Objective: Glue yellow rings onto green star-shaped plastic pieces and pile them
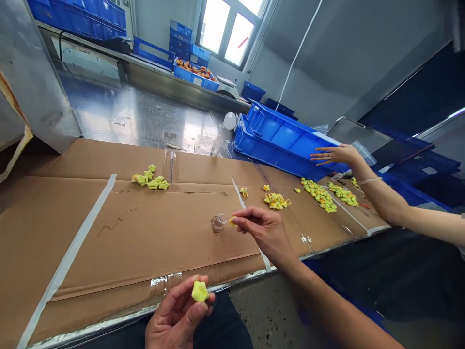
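Near the cardboard's front edge, my left hand (179, 315) pinches a yellow-green star-shaped piece (199, 291) between thumb and fingers. My right hand (259, 230) is closed on a small yellow piece (231, 221), mostly covered by the fingertips. Just left of those fingertips stands a small clear bottle (219, 222) on the cardboard; whether the yellow piece touches its rim I cannot tell. Several yellow-green star pieces (154, 183) lie farther back on the left. A heap of yellow pieces with ring loops (276, 201) sits beyond my right hand.
Cardboard (163, 228) with white tape strips (85, 228) covers the bench. At the right, another person's arm (392, 198) reaches over rows of yellow pieces (319, 195). Blue crates (283, 138) stand behind. A blue bin of orange pieces (196, 72) rests on the back shelf.
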A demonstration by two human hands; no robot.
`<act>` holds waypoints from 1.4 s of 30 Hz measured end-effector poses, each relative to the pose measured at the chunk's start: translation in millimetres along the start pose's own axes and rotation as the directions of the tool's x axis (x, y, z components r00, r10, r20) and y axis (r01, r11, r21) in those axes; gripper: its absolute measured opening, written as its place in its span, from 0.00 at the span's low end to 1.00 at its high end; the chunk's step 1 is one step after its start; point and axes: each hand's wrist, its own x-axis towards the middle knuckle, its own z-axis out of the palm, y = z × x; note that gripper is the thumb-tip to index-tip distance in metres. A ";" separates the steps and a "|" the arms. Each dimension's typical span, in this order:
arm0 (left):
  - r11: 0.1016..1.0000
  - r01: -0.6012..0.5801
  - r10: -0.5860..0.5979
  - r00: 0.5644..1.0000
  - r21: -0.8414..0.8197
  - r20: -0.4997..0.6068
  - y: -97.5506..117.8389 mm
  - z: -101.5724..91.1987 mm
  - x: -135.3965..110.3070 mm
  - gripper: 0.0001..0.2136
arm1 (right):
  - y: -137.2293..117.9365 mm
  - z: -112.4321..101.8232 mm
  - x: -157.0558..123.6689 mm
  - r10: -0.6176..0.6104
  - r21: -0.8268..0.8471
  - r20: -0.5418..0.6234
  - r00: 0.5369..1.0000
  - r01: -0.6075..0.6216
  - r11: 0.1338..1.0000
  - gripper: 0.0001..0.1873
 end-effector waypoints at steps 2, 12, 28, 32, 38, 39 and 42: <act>1.000 -0.003 0.003 1.000 0.017 -0.001 -0.1 0.4 0.2 0.16 | 3.9 -0.8 8.1 -0.053 -0.085 0.022 0.998 0.054 0.995 0.07; 0.998 0.040 -0.040 0.999 -0.039 -0.014 4.3 3.1 -2.3 0.16 | 9.7 1.2 25.6 -0.232 -0.396 0.107 0.967 0.255 0.882 0.05; 0.993 0.113 -0.114 0.993 0.022 0.022 8.5 -4.4 -3.7 0.15 | 8.3 5.5 28.8 -0.276 -0.517 0.170 0.946 0.324 0.793 0.04; 0.992 0.125 -0.126 0.992 0.036 0.026 10.0 -4.4 -5.6 0.15 | 7.2 6.7 28.7 -0.291 -0.527 0.169 0.942 0.336 0.781 0.05; 0.989 0.140 -0.142 0.988 0.037 0.058 10.8 -4.0 -6.5 0.14 | 7.0 8.0 27.8 -0.309 -0.531 0.174 0.935 0.353 0.770 0.07; 0.989 0.141 -0.143 0.988 0.038 0.058 10.9 -3.9 -6.6 0.14 | 6.9 8.0 27.8 -0.310 -0.530 0.178 0.934 0.356 0.770 0.07; 0.988 0.147 -0.150 0.987 0.045 0.058 11.4 -4.3 -7.1 0.13 | 7.7 8.0 28.0 -0.307 -0.528 0.186 0.933 0.359 0.770 0.07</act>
